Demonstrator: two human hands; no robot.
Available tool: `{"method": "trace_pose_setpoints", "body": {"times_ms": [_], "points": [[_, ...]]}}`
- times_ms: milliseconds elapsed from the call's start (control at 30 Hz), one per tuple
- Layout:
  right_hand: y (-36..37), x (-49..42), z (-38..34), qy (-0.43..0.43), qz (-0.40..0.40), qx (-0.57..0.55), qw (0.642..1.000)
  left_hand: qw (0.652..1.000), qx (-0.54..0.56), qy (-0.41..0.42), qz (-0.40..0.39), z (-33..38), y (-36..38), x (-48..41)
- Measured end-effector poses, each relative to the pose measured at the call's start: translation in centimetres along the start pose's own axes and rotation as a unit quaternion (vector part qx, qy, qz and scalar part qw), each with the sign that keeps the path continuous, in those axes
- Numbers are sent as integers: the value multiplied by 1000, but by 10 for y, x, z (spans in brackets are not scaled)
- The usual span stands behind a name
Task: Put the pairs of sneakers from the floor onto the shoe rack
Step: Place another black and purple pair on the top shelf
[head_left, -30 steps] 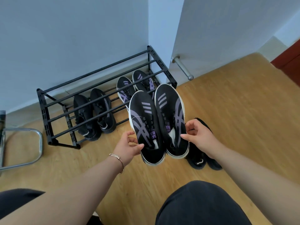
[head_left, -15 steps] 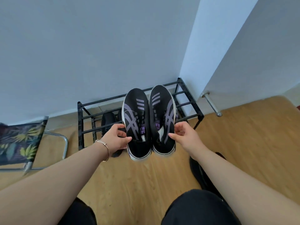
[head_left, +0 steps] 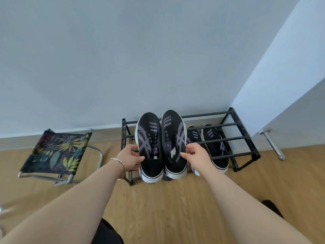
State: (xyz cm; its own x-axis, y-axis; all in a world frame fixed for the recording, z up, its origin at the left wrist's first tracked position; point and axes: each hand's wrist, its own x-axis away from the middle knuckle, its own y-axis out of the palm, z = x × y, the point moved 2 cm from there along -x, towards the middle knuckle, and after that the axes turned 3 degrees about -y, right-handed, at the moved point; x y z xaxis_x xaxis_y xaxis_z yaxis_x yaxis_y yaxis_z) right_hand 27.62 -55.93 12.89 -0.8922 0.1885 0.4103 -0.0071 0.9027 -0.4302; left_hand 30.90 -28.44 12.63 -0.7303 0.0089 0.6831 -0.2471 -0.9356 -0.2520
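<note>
I hold a pair of black sneakers with purple stripes and white soles over the left half of the black metal shoe rack (head_left: pixel 235 123). My left hand (head_left: pixel 131 158) grips the left sneaker (head_left: pixel 148 147) at its side. My right hand (head_left: pixel 196 154) grips the right sneaker (head_left: pixel 174 143) at its side. Toes point to the wall. A matching pair (head_left: pixel 213 147) lies on the rack's lower tier at the right, partly behind my right hand. Whether the held pair rests on the top bars I cannot tell.
A folding stool (head_left: pixel 58 152) with a leaf-print seat stands left of the rack. A white wall runs behind the rack, and a door with a metal stopper (head_left: pixel 272 147) is at the right. A dark shoe (head_left: pixel 271 207) lies on the wooden floor beside my right arm.
The held pair has moved forward and up from above the floor to over the rack's left half. My view has lifted toward the wall, bringing the stool into sight.
</note>
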Motion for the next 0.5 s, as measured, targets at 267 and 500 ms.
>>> {"method": "trace_pose_setpoints", "body": {"times_ms": [267, 500], "points": [[31, -17, -28, 14, -1, 7, 1000, 997, -4, -4, 72, -11, -25, -22], [38, -26, -40, 20, -37, 35, 999, 995, 4, -5, 103, -14, -27, -34]]}}
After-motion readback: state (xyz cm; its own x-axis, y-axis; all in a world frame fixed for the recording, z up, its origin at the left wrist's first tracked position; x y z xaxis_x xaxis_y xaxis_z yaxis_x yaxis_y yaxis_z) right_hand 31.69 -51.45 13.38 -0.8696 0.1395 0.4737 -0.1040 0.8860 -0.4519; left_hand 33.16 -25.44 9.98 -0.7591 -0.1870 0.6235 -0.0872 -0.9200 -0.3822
